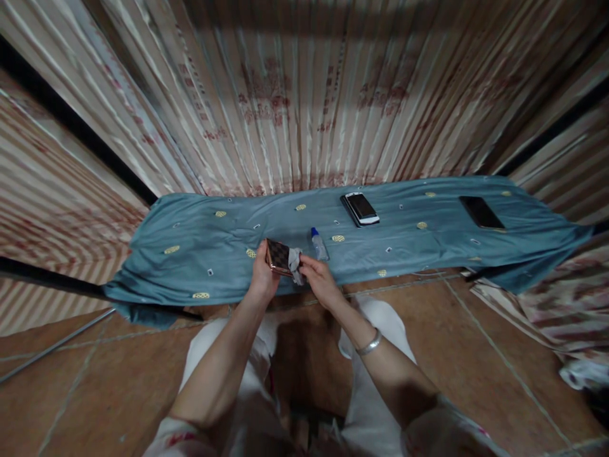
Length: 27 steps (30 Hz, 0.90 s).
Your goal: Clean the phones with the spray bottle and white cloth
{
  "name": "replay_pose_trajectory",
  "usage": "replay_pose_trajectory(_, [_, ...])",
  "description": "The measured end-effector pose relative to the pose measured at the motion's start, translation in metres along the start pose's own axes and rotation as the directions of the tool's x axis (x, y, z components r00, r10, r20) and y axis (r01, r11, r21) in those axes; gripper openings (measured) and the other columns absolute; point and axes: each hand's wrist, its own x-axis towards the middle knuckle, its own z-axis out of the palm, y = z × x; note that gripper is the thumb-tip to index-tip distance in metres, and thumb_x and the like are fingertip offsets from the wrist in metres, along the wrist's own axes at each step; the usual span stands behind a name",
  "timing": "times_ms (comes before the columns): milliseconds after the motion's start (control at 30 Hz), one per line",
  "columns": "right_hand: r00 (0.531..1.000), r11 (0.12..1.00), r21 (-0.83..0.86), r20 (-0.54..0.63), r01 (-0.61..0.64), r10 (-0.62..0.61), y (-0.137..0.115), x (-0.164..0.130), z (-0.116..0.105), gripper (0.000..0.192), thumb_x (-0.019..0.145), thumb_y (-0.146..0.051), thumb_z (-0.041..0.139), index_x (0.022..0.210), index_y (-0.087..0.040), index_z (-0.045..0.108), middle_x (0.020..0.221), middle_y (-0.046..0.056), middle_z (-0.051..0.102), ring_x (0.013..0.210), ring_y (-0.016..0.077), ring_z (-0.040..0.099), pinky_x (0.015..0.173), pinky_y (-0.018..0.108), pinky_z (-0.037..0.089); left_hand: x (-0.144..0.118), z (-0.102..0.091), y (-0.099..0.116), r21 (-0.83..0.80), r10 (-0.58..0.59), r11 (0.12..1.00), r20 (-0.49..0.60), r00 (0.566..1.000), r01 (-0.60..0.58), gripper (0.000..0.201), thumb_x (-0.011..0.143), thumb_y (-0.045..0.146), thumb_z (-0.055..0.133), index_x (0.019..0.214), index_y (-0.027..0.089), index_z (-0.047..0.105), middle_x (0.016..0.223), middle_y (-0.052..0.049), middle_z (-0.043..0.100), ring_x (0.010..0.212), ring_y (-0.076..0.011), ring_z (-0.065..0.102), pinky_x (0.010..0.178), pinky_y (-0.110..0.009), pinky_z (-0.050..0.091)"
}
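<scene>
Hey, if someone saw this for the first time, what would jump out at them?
At centre, the left hand holds a phone while the right hand presses a grey cloth against it. Behind them lies a blue-grey sheet with a small bottle and more phones farther right.

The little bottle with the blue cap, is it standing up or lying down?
Lying down. The bottle rests on its side on the blue cloth, its blue cap pointing away from the right hand.

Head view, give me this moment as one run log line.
left hand: holds phone | right hand: presses cloth on it | small bottle: on blue sheet
</scene>
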Motion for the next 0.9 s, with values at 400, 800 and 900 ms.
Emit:
replay_pose_trajectory(400, [0.989,0.914,-0.380,0.028,0.144,-0.144,0.004,-0.007,-0.006,0.031,0.085,-0.024,0.060,0.113,-0.022,0.074,0.108,0.006,0.077,0.097,0.0219,0.072,0.095,0.038,0.055,0.000,0.007,0.009,-0.097,-0.156,0.984,-0.034,0.987,0.152,0.044,0.096,0.046,0.040,0.079,0.014,0.065,0.068,-0.009,0.070,0.074,-0.0251,0.074,0.071,-0.036,0.060])
replay_pose_trajectory(800, [0.861,0.392,-0.793,0.308,0.467,-0.404,-0.001,-0.012,-0.010,0.037,0.097,-0.016,0.043,0.124,-0.015,0.069,0.119,0.016,0.072,0.107,0.0272,0.066,0.097,0.045,0.056,-0.003,0.015,0.002,-0.062,-0.177,0.983,-0.116,0.977,0.171,0.047,0.099,0.050,0.041,0.075,0.016,0.062,0.058,-0.005,0.064,0.056,-0.0178,0.068,0.059,-0.027,0.056])
replay_pose_trajectory(900, [0.863,0.368,-0.803,0.327,0.468,-0.385,-0.003,-0.012,-0.009,0.039,0.097,-0.015,0.042,0.127,-0.015,0.068,0.121,0.016,0.070,0.109,0.0271,0.064,0.099,0.045,0.056,-0.003,0.015,0.004,-0.062,-0.182,0.983,-0.132,0.974,0.175,0.045,0.097,0.052,0.047,0.074,0.016,0.062,0.059,-0.004,0.065,0.055,-0.0173,0.067,0.061,-0.028,0.057])
